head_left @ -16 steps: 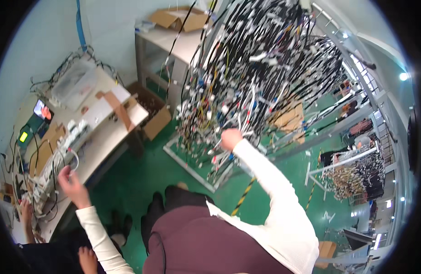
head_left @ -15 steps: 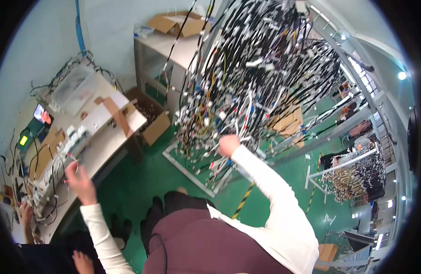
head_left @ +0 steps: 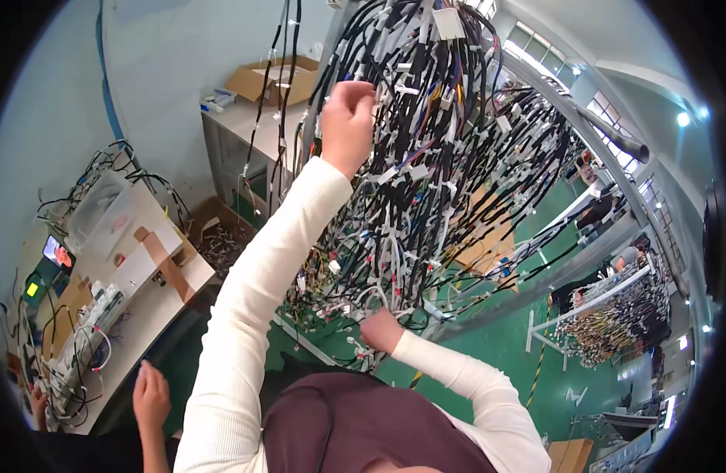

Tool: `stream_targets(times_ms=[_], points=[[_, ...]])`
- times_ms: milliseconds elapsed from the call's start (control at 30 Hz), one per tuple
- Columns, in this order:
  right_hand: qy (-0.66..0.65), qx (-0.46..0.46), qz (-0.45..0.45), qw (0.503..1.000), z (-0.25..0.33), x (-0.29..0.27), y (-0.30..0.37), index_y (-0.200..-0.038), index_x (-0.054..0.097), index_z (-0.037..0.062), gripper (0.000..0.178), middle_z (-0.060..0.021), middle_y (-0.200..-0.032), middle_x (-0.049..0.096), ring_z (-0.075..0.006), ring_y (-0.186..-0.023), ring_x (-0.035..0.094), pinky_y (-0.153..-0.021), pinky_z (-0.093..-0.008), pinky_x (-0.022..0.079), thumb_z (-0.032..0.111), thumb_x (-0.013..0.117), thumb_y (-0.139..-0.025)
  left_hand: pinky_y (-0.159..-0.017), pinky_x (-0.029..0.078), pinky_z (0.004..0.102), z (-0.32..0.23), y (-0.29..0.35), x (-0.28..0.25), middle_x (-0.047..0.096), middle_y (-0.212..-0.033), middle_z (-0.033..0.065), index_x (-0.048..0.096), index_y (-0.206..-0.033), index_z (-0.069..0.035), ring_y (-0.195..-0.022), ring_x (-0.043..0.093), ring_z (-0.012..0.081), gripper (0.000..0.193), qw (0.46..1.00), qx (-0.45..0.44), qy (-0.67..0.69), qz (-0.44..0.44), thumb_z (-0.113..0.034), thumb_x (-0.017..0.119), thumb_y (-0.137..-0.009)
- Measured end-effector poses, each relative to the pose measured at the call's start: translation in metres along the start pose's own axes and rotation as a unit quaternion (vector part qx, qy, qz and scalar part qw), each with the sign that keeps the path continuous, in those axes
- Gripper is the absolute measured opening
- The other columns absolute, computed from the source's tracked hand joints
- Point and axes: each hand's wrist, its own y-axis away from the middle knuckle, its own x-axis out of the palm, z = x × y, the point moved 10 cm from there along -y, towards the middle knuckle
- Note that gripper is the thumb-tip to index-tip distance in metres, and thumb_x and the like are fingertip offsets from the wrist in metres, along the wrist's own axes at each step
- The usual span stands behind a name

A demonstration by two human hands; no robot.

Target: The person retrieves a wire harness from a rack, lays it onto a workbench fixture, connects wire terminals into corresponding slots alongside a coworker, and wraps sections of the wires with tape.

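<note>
Cables (head_left: pixel 434 165), a great hanging mass of them, fill the upper middle of the frame, far too many to count, mostly black with white ends and tags. And look at the left arm: it slants up from the bottom edge in its white sleeve (head_left: pixel 252 307), elbow low, wrist high, the left hand (head_left: pixel 349 126) right up at the bunch's left side. Its fingers curl in toward the thumb; whether they're clamped on a cable, I can't tell from here.

Down to the middle of the frame, the right hand (head_left: pixel 381 329), its forearm coming in from the lower right, almost level! Knuckles bent, fingers folded together by the pale cable ends at the bottom of the bunch; what's inside that fist is hidden.

Now the count: two tables, a workbench (head_left: pixel 130 335) at left and a back table (head_left: pixel 237 122) at upper left. Two cardboard boxes over there, an open box (head_left: pixel 296 83) on the back table and a floor box (head_left: pixel 203 211) below. One clear tub (head_left: pixel 103 213) on the bench, two lit screens (head_left: pixel 58 252) at far left, and two hands of a co-worker (head_left: pixel 152 398) at lower left.
</note>
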Motion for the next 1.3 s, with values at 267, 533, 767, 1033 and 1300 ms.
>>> stream_targets(times_ms=[267,533,767,1033,1300], points=[[-0.023,0.023,0.016,0.999,-0.023,0.009,0.001,-0.061,0.068,0.0129,0.014,-0.0068,-0.06,0.063,-0.0256,-0.059,0.063,-0.06,-0.0414,0.041,0.022,0.065,-0.072,-0.082,0.049,0.0277,-0.018,0.081,0.018,0.064,-0.097,0.0066,0.058,-0.114,-0.001,-0.088,0.06,0.0135,0.024,0.993,0.026,-0.045,0.11,-0.008,0.066,-0.093],[-0.123,-0.139,-0.381,0.906,-0.03,-0.28,0.021,-0.099,0.069,0.01,0.022,-0.0068,-0.101,0.068,-0.0263,-0.092,0.066,-0.08,-0.0386,0.055,0.015,0.073,-0.078,-0.075,0.049,0.0232,0.017,0.104,0.002,0.065,-0.099,0.003,0.063,-0.116,0.004,-0.083,0.059,0.0089,0.022,0.983,-0.09,0.018,0.157,-0.007,0.06,-0.098],[-0.008,-0.128,-0.495,0.86,-0.078,-0.433,-0.029,-0.106,0.067,0.0014,0.023,-0.0119,-0.109,0.066,-0.0329,-0.097,0.06,-0.087,-0.04,0.049,0.003,0.068,-0.083,-0.068,0.041,0.0238,-0.042,0.069,-0.059,0.058,-0.081,0.0,0.061,-0.1,0.0,-0.075,0.051,0.0082,0.032,0.997,0.029,0.01,0.075,-0.025,0.043,-0.107],[-0.342,-0.138,-0.371,0.852,-0.074,-0.48,-0.103,-0.086,0.065,-0.0028,0.019,0.0036,-0.061,0.048,-0.0029,-0.059,0.038,-0.051,-0.0223,0.031,0.013,0.062,-0.096,-0.056,0.044,0.0242,-0.087,-0.001,-0.1,0.059,-0.076,0.0024,0.059,-0.089,-0.002,-0.063,0.052,0.0087,0.047,0.993,-0.001,0.112,0.044,-0.04,0.037,-0.108],[-0.231,-0.098,-0.608,0.753,-0.069,-0.504,-0.106,-0.083,0.064,0.0,0.017,-0.0108,-0.069,0.062,-0.0237,-0.057,0.058,-0.055,-0.0346,0.045,0.014,0.066,-0.092,-0.06,0.049,0.0279,-0.064,-0.04,-0.11,0.052,-0.07,-0.0007,0.063,-0.093,-0.001,-0.061,0.053,0.011,0.059,0.954,-0.106,0.273,0.063,-0.056,0.044,-0.101]])
